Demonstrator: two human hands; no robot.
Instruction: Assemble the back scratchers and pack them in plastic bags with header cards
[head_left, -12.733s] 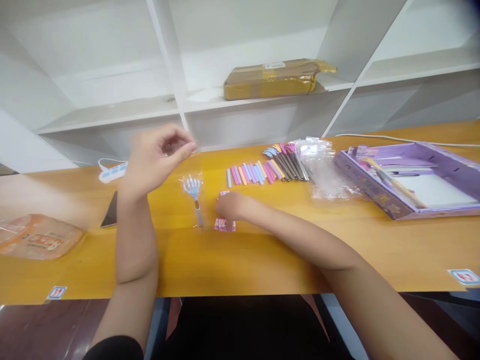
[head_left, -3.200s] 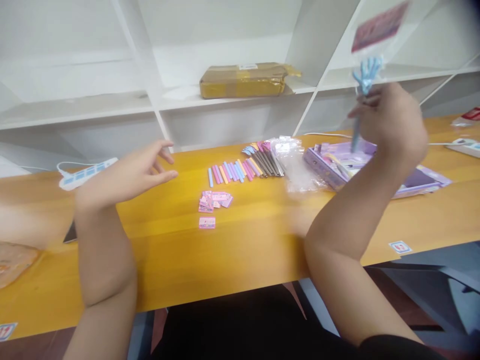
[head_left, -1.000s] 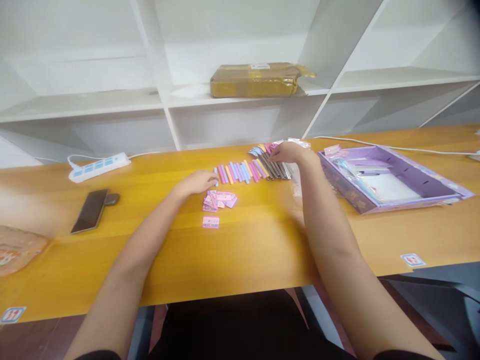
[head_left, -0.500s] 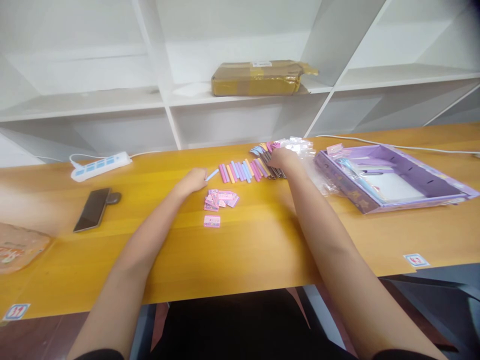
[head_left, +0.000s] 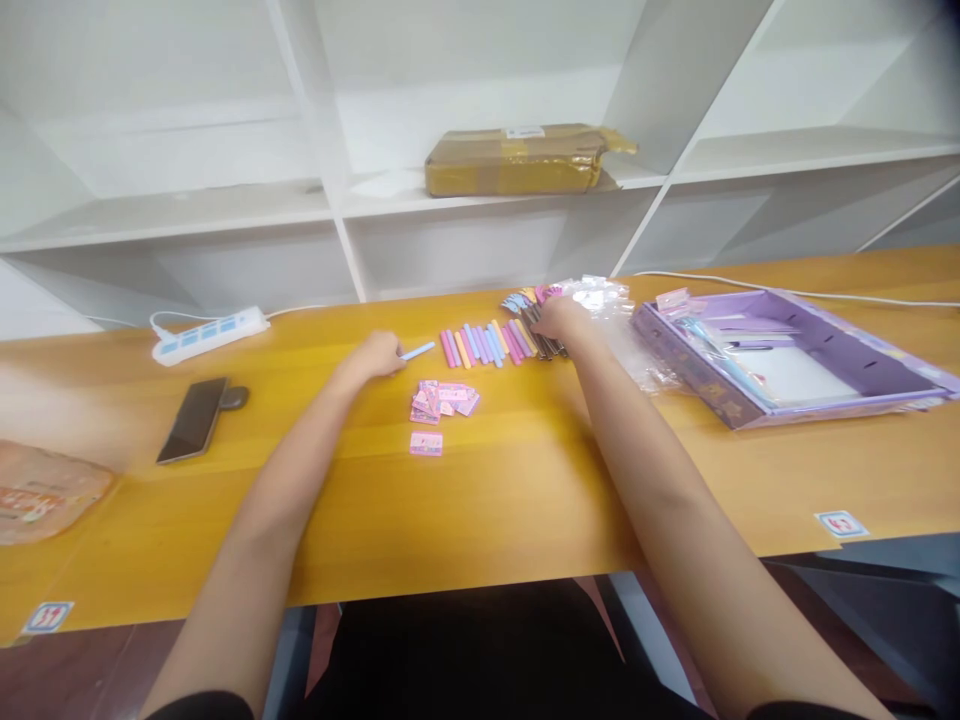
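pinching a blue stick (head_left: 420, 351) in the left hand (head_left: 379, 355), right hand (head_left: 564, 319) at the dark-handled rods (head_left: 550, 348), finger grip unclear

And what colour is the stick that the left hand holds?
The stick is light blue; it shows best in the head view.

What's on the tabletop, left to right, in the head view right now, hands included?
Orange bag → black phone → left hand → light blue stick it holds → row of coloured sticks → right hand → open purple box.
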